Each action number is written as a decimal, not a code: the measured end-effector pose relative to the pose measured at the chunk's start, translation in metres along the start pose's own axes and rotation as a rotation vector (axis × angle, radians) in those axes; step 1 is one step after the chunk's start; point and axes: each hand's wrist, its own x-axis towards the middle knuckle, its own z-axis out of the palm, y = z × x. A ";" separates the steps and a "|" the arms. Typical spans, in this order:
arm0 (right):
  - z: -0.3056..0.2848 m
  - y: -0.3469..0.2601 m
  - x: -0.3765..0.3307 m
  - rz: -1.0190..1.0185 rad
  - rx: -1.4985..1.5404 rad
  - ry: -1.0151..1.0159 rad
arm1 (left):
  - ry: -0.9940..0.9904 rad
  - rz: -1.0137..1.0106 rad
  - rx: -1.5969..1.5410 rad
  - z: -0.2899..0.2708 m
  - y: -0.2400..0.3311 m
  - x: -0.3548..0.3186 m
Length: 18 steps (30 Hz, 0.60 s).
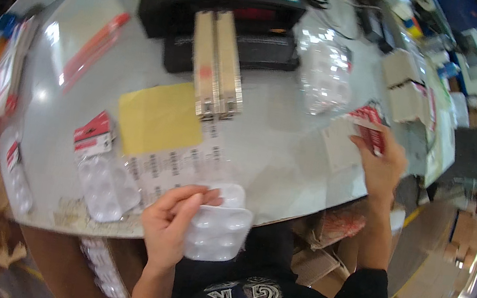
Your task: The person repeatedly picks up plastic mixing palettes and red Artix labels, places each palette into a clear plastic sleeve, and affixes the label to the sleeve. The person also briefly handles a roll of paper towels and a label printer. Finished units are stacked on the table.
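Above the table's front edge, my left hand (171, 221) is closed on white plastic trays with round wells (218, 234), two of them overlapping. At the right side of the table my right hand (382, 162) pinches a red and white card (373, 138). Beside those fingers lies a pile of pale cards (341, 144), with more red printed ones at its far end. A finished-looking pack, a red header card (94, 135) above white welled trays (102, 188), lies to the left of my left hand.
A black machine with two long metal arms (218, 65) stands at the back. Near it lie yellow paper (161, 118), barcode label sheets (176, 168) and clear-wrapped white trays (326, 70). A pinkish-red strip (94, 48) is at left. Card stacks (403, 89) stand at right.
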 end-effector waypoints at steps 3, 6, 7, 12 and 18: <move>-0.027 -0.048 -0.002 0.050 0.634 -0.303 | -0.131 -0.128 -0.019 0.006 0.005 -0.002; -0.012 -0.093 0.000 -0.278 0.697 -0.658 | -0.212 -0.031 0.077 0.014 0.008 -0.006; -0.003 -0.106 0.000 -0.308 0.723 -0.798 | -0.182 0.026 0.144 0.015 0.008 -0.008; 0.013 -0.128 0.002 -0.302 0.733 -0.883 | -0.092 0.130 0.324 0.006 0.001 -0.010; 0.016 -0.128 0.001 -0.405 0.705 -0.940 | -0.109 0.122 0.446 0.000 -0.005 -0.007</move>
